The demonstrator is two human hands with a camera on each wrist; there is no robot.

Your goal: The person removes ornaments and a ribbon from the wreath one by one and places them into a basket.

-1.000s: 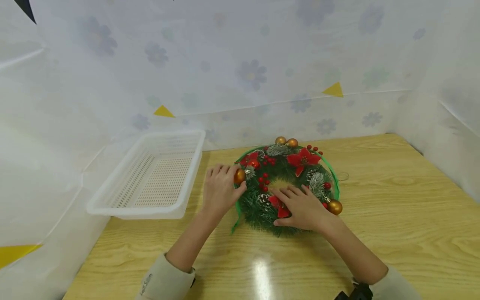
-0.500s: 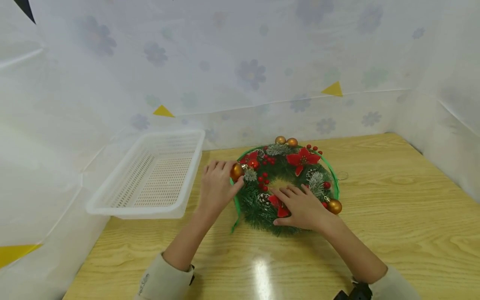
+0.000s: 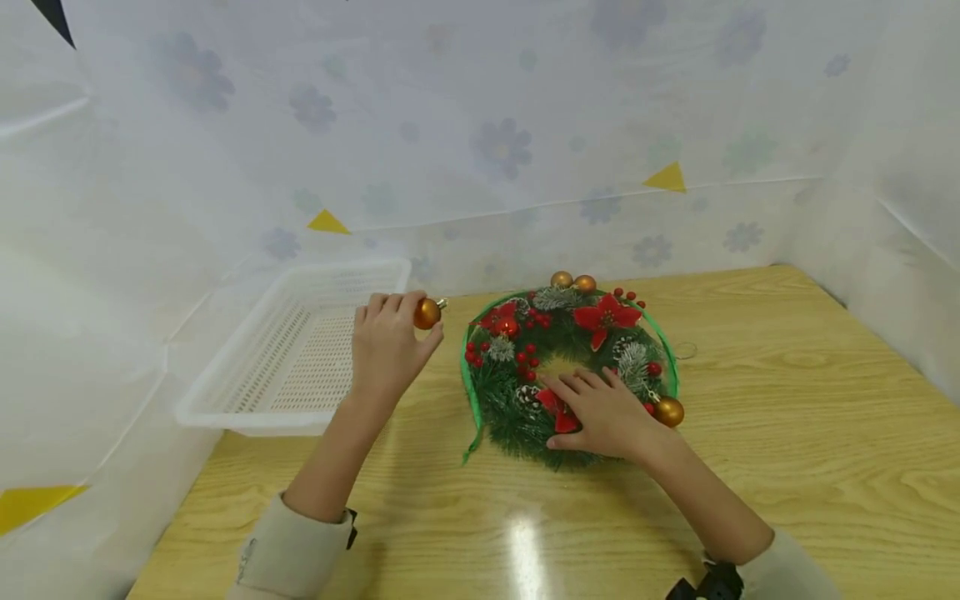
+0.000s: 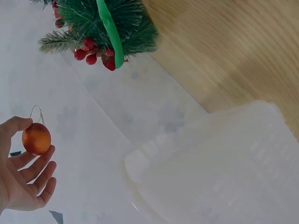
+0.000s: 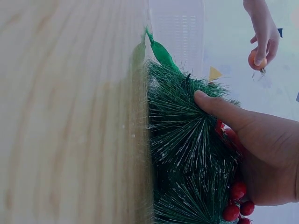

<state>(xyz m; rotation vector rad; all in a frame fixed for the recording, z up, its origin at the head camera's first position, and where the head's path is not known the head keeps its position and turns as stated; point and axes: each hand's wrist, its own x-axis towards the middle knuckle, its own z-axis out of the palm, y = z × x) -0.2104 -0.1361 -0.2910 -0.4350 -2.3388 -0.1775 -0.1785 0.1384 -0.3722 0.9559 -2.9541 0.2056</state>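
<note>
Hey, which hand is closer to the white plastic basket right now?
Left. The left hand, pinching an orange-gold bauble, overlaps the right rim of the white plastic basket in the head view. The right hand rests on the Christmas wreath, farther off to the right.

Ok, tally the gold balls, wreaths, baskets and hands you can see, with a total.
Gold balls: 4
Wreath: 1
Basket: 1
Hands: 2, left hand and right hand
Total: 8

Free tabletop (image 3: 802,400) right of obstructive wreath (image 3: 566,337)
</note>
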